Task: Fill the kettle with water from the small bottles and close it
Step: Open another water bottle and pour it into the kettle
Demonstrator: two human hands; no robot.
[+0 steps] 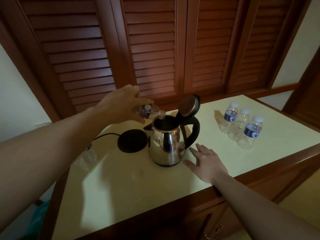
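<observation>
A steel kettle [166,144] with a black handle stands on the pale counter [131,184], its lid [188,105] hinged up and open. My left hand [119,104] grips a small uncapped water bottle [150,112], tipped on its side with its neck over the kettle's mouth. A white cap seems to be held in that same hand against the bottle. My right hand [206,163] rests flat on the counter just right of the kettle's base, fingers spread. Three capped bottles [242,125] stand together at the right.
The kettle's black power base [132,141] with its cord lies left of the kettle. A clear bottle [87,155] lies under my left forearm near the counter's left edge. Louvred wooden doors [155,49] rise behind the counter. A wooden rim borders the counter's front and right.
</observation>
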